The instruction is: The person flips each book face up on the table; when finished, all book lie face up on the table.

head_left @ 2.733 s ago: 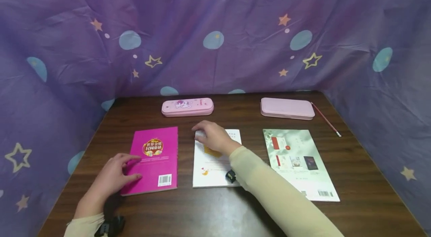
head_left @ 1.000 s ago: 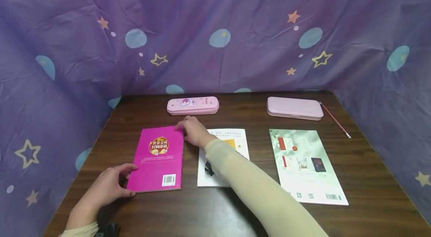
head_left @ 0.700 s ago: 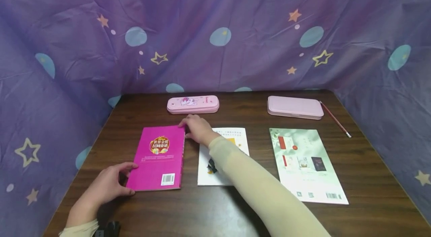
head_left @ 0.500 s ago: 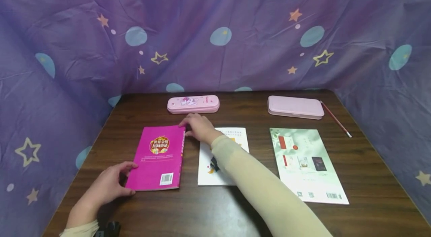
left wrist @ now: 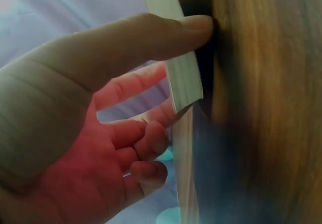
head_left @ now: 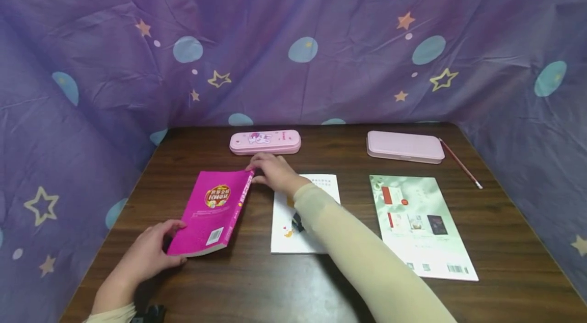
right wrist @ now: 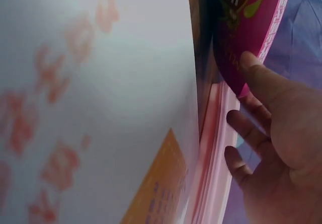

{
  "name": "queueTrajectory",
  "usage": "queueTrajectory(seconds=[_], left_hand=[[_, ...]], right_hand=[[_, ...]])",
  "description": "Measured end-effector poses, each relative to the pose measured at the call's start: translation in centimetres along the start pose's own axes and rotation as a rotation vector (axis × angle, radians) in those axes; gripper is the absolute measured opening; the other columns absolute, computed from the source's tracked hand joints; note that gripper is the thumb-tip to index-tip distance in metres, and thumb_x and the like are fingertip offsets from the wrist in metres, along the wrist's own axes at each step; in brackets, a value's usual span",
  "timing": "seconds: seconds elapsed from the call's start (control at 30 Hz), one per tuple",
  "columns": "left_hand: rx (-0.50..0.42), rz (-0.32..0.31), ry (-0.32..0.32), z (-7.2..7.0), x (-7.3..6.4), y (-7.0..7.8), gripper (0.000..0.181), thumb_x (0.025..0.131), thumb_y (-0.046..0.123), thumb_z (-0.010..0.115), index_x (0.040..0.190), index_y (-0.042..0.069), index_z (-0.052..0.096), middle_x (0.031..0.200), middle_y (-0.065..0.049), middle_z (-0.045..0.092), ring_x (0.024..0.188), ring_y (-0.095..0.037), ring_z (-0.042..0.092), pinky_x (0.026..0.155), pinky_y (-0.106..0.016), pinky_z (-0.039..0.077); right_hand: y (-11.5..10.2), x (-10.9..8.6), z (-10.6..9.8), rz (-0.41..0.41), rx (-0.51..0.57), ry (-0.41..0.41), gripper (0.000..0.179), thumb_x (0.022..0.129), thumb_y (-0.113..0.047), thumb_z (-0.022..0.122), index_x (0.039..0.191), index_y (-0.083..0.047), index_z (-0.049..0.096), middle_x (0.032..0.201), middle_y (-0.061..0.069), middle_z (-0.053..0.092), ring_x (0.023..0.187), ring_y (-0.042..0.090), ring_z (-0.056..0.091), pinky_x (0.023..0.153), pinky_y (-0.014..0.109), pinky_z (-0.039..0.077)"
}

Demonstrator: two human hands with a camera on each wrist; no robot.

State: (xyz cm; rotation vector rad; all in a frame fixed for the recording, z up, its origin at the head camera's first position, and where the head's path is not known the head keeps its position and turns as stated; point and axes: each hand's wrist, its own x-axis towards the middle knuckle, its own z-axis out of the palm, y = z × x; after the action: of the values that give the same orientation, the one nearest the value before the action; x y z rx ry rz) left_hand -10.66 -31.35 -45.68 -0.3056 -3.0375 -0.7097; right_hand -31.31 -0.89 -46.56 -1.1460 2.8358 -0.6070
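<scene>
A magenta paperback book (head_left: pixel 202 216) is tilted, its spine side raised from the wooden table (head_left: pixel 257 287). My right hand (head_left: pixel 277 174) pinches its far right corner; in the right wrist view the thumb (right wrist: pixel 254 68) lies on the illustrated underside cover and the other fingers are spread beyond it. At the near left corner, my left hand (head_left: pixel 147 251) holds the book, thumb at the bottom edge and fingers at the left side. The left wrist view shows that thumb (left wrist: pixel 176 38) across the page block (left wrist: pixel 186 83). Beneath my right forearm lies a white book (head_left: pixel 286 236), partly hidden.
Farther back lie a pink pencil case with a rabbit (head_left: pixel 266 142) and a plain pink pencil case (head_left: pixel 405 146). A red pencil (head_left: pixel 460 164) slants beside the plain one. On the right is a pale green book (head_left: pixel 424 249). A purple curtain (head_left: pixel 293 88) surrounds the table.
My right hand has gone from above the white book to the magenta book's far right corner and lifted its spine side. My left hand has shifted down to the near left corner.
</scene>
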Motion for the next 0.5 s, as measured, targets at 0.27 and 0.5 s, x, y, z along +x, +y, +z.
queueTrajectory(seconds=[0.27, 0.5], left_hand=[[-0.001, -0.080, 0.048, -0.9, -0.7, -0.3, 0.048, 0.068, 0.023, 0.094, 0.111, 0.018, 0.075, 0.073, 0.003, 0.057, 0.064, -0.006, 0.043, 0.058, -0.026, 0.035], [0.012, -0.023, 0.224, -0.7, -0.9, -1.1, 0.038, 0.066, 0.015, 0.094, 0.099, 0.025, 0.078, 0.092, 0.004, 0.071, 0.072, -0.002, 0.052, 0.061, -0.024, 0.040]], right_hand=[[0.7, 0.0, -0.6, -0.102, 0.120, 0.050, 0.031, 0.094, -0.035, 0.075, 0.120, -0.019, 0.074, 0.125, -0.003, 0.070, 0.124, 0.015, 0.062, 0.112, 0.034, 0.043], [1.0, -0.1, -0.7, -0.146, 0.187, 0.130, 0.027, 0.092, -0.035, 0.077, 0.114, -0.019, 0.075, 0.114, -0.007, 0.073, 0.115, 0.011, 0.065, 0.109, 0.028, 0.045]])
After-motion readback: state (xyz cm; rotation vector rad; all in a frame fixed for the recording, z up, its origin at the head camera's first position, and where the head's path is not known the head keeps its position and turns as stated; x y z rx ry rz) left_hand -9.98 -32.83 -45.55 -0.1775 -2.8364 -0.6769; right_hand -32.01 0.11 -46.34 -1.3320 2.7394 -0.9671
